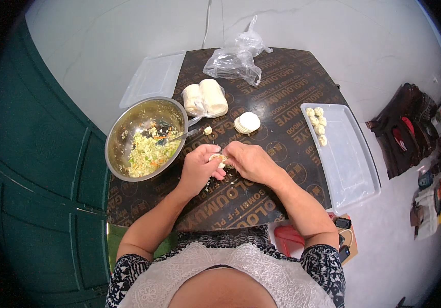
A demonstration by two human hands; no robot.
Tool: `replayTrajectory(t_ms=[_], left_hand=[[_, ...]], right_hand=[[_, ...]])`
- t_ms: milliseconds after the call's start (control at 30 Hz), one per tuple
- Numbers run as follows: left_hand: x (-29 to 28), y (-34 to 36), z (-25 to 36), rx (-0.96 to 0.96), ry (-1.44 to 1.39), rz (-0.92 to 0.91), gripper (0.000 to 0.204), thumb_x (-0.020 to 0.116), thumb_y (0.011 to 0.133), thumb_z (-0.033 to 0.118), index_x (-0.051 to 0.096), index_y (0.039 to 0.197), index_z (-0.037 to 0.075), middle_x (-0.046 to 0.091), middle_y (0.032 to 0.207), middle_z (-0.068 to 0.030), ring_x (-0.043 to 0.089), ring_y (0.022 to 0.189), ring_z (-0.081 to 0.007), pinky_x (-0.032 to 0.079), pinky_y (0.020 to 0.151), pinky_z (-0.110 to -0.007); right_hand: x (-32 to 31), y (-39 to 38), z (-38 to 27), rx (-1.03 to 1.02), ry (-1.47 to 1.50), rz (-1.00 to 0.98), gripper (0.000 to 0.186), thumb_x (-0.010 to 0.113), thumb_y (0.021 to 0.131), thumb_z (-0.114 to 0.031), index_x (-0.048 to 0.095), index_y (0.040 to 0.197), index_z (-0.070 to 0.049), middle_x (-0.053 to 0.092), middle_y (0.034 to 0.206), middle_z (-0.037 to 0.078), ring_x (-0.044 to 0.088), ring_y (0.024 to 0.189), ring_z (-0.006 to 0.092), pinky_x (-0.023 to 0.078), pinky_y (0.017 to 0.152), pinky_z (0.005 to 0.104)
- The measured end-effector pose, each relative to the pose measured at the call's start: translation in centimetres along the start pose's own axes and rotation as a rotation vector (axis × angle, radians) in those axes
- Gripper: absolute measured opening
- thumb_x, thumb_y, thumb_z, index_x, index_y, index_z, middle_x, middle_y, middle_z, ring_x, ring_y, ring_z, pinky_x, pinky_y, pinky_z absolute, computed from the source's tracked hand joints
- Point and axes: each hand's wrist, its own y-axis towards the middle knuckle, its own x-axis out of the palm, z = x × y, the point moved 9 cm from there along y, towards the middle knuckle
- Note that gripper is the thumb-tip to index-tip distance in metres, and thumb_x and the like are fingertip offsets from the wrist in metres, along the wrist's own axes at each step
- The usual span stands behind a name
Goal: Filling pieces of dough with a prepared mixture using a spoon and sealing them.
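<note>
Close to the middle of the dark table, my left hand (196,167) cups a small filled dumpling (218,158) in its fingers. The fingertips of my right hand (252,161) pinch the edge of its wrapper, and some filling shows at the top. Just beyond my hands lies a short stack of round dumpling wrappers (248,121). To the left stands a steel bowl (128,119) of chopped vegetable filling (148,158), a utensil handle (188,134) leaning over its rim. A small pale lump (207,131) sits by that handle.
Bagged stacks of wrappers (207,98) stand behind the bowl, and a crumpled clear bag (237,61) lies at the far edge. On the right, a translucent tray (349,164) holds several finished dumplings (318,123). A flat clear lid (151,79) rests at the far left.
</note>
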Motion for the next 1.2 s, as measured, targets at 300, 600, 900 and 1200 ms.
replayTrajectory(t_ms=[300, 600, 900, 1200], left_hand=[[-0.3, 0.2, -0.2, -0.035, 0.019, -0.023, 0.005, 0.053, 0.090, 0.001, 0.052, 0.094, -0.003, 0.061, 0.076, -0.0102, 0.061, 0.057, -0.0143, 0.053, 0.048, -0.025], [-0.1, 0.1, 0.3, 0.037, 0.080, -0.047, 0.007, 0.054, 0.091, 0.002, 0.052, 0.095, -0.004, 0.063, 0.080, -0.0113, 0.061, 0.059, -0.0143, 0.053, 0.049, -0.026], [-0.3, 0.3, -0.2, 0.015, 0.088, -0.089, 0.008, 0.055, 0.090, 0.002, 0.052, 0.095, -0.003, 0.062, 0.081, -0.0113, 0.060, 0.060, -0.0136, 0.053, 0.050, -0.025], [-0.4, 0.3, 0.4, 0.011, 0.023, -0.009, 0.005, 0.056, 0.090, 0.001, 0.053, 0.093, -0.002, 0.060, 0.075, -0.0080, 0.059, 0.058, -0.0124, 0.051, 0.046, -0.025]], right_hand=[[0.6, -0.2, -1.5, -0.151, -0.067, -0.039, 0.014, 0.063, 0.081, -0.007, 0.050, 0.081, -0.003, 0.056, 0.073, 0.015, 0.060, 0.069, 0.0347, 0.047, 0.057, 0.0420], [0.2, -0.1, 0.3, 0.037, 0.063, -0.039, 0.016, 0.064, 0.084, -0.011, 0.051, 0.084, -0.002, 0.058, 0.076, 0.015, 0.060, 0.072, 0.0354, 0.047, 0.060, 0.0412], [0.7, 0.0, -0.6, -0.048, 0.022, -0.067, 0.014, 0.063, 0.084, -0.011, 0.052, 0.083, -0.003, 0.057, 0.075, 0.015, 0.060, 0.072, 0.0355, 0.047, 0.060, 0.0415], [0.2, 0.0, -1.2, -0.105, -0.007, -0.033, 0.011, 0.061, 0.081, -0.007, 0.051, 0.080, -0.003, 0.058, 0.076, 0.012, 0.061, 0.071, 0.0333, 0.047, 0.059, 0.0422]])
